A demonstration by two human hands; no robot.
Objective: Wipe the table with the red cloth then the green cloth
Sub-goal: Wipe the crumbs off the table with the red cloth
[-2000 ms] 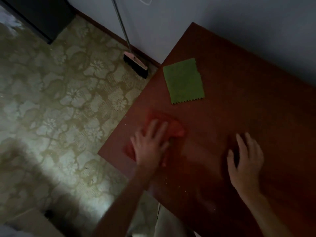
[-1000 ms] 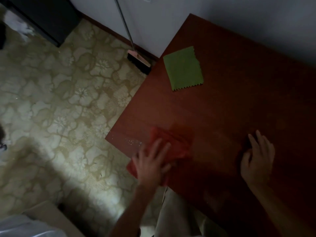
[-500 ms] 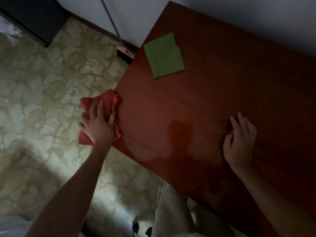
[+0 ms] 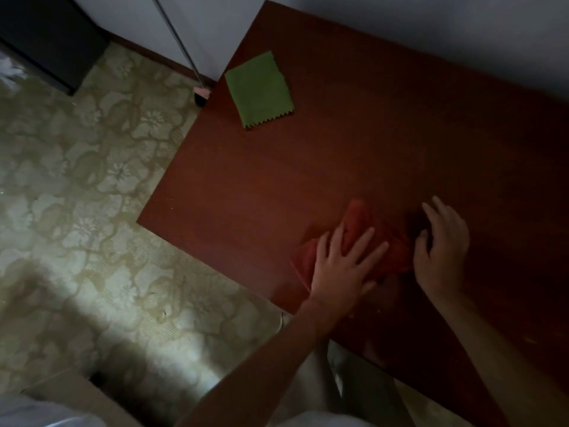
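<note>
The red cloth (image 4: pixel 360 221) lies crumpled on the dark reddish wooden table (image 4: pixel 354 155), near its front edge. My left hand (image 4: pixel 341 266) presses flat on the cloth with fingers spread, covering its middle. My right hand (image 4: pixel 440 248) rests on the table just right of the cloth, its fingers at the cloth's right edge. The green cloth (image 4: pixel 260 89) lies flat and untouched near the table's far left corner.
A broom (image 4: pixel 201 94) leans against the white wall behind the table's left corner. Patterned floor lies to the left, with a dark cabinet (image 4: pixel 52 38) at the top left. A cardboard box (image 4: pixel 70 396) sits at the bottom left.
My left hand swept the red cloth off the table's left edge, then brought it back onto the table toward my right hand. The green cloth stayed put.
</note>
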